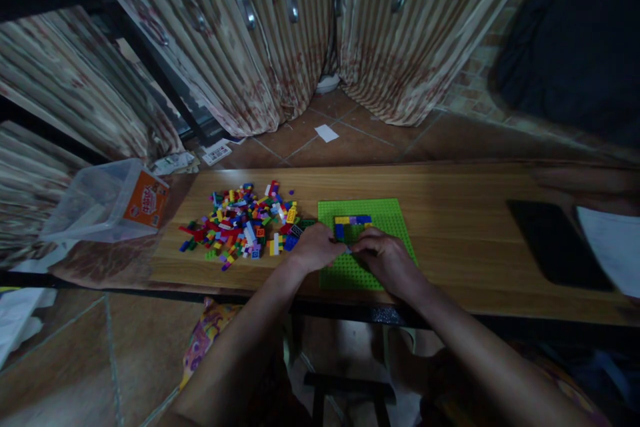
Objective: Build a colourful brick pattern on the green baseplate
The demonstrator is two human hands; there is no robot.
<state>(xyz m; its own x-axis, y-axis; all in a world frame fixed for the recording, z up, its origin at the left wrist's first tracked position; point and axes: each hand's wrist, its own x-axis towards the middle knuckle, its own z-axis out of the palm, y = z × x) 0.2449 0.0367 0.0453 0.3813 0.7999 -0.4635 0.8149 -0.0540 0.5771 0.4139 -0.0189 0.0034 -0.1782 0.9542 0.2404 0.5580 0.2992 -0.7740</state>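
On the wooden table lies a green baseplate (395, 219). A partial outline of yellow, purple and blue toy bricks (353, 220) is built on it. Both hands meet over the plate, just below those bricks. Closed with its fingertips pointing right, my left hand (318, 248) pinches one side of a small pale toy brick (349, 249). From the other side, the curled fingers of my right hand (384, 255) close on the same brick. My fingers partly hide this brick and the lower part of the outline.
A loose heap of many-coloured bricks (240, 223) spreads left of the plate. Beyond the table's left end stands a clear plastic box (100, 203) with an orange label. A black flat object (555, 243) and white paper (613, 243) lie at the right, near another person's blurred arm (585, 183).
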